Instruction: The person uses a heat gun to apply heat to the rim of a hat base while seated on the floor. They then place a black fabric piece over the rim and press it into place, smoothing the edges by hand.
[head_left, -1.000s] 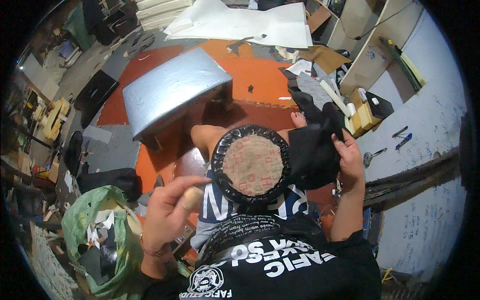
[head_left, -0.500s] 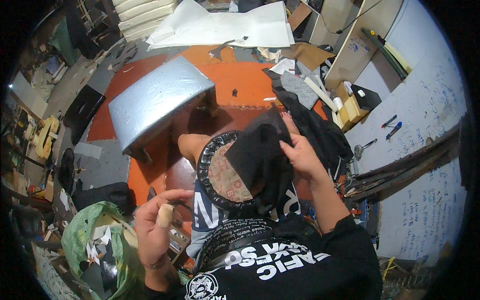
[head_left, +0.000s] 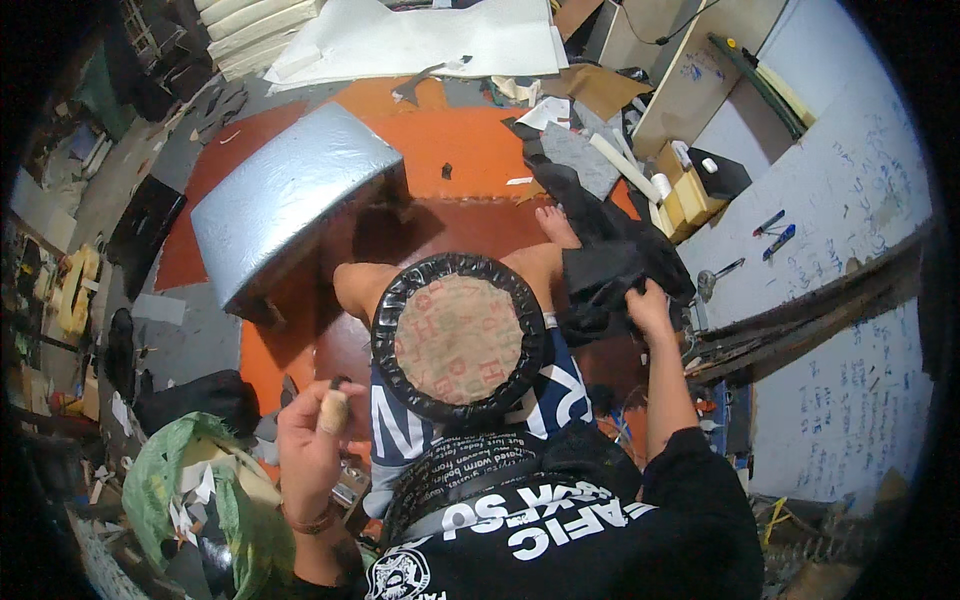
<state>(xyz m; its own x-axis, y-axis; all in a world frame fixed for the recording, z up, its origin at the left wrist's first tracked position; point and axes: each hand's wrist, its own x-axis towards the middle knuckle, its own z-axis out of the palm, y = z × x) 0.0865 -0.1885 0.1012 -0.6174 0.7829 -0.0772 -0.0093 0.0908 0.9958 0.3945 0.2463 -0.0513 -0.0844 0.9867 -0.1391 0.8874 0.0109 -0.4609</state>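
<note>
Across my lap rests a round seat pad [head_left: 460,335], with a black shiny cover gathered in pleats around its edge and a tan centre with red print. My right hand [head_left: 650,308] is closed on black fabric [head_left: 605,280], off the pad's right side. My left hand [head_left: 310,430] is raised left of the pad, apart from it, fingers curled and pinched together. A small dark thing shows at its fingertips, too small to name. A beige wrap [head_left: 333,411] covers one finger of that hand.
A silver-covered bench [head_left: 297,195] stands ahead on the left, on orange floor covering [head_left: 460,140]. At lower left is a green sack [head_left: 165,480] of scraps. White sheet foam [head_left: 420,40] lies far back. Pens [head_left: 778,240] lie on a written-on white board [head_left: 800,280] at right.
My right hand has drawn the black fabric off the pad to the right, uncovering its whole tan centre. The left hand stays raised at the left, fingers still curled.
</note>
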